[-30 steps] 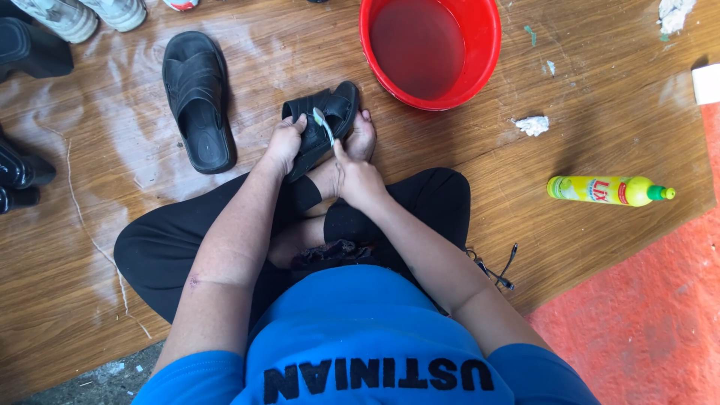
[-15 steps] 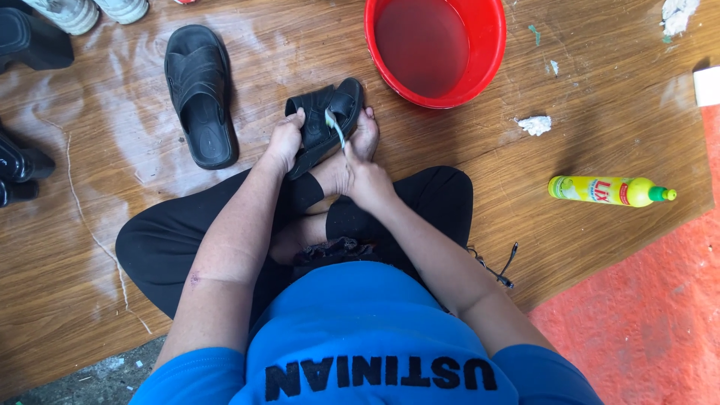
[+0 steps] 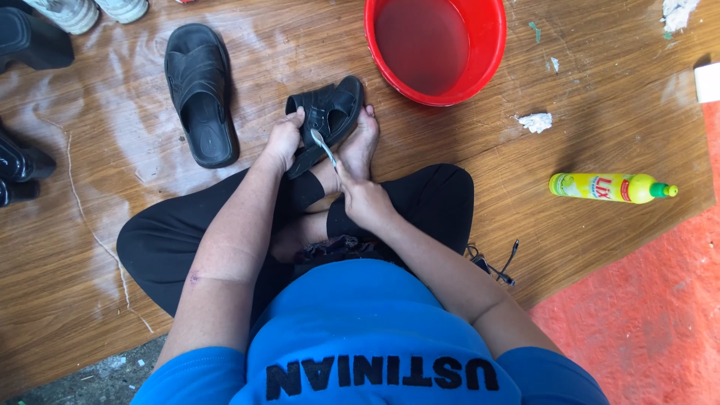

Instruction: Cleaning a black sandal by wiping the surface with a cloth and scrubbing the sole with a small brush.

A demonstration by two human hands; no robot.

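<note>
The person is sitting cross-legged on the wood-patterned vinyl floor [image 3: 615,112], wearing a blue shirt and black trousers, with both arms reaching forward over the legs. The right hand [image 3: 365,201] is curling shut around the handle of a pale toothbrush-like brush [image 3: 323,148], whose head is pointing up and away onto the shoe. The left hand [image 3: 283,139] is gripping the near edge of a black strapped rubber sandal [image 3: 330,116], fingers wrapped over its side. The sandal is lying tilted, propped against a bare foot [image 3: 361,142] just in front of the knees, its wide straps and footbed facing up, dark and looking wet.

Off to the right, well apart from the hands, a yellow plastic squeeze bottle with a green cap [image 3: 611,187] is lying on its side on the floor, its label a yellow band with red and blue print. Near it, farther out, a small crumpled white scrap [image 3: 534,121] is resting on the floor.

To the left, the matching black sandal [image 3: 199,94] is lying flat, sole down, on a damp whitish patch. Just beyond the held sandal, a round red plastic basin [image 3: 491,45] holding murky water is standing close to the foot. At the far left edge, dark shoes [image 3: 22,161] and pale sneakers [image 3: 94,9] are partly showing.
</note>
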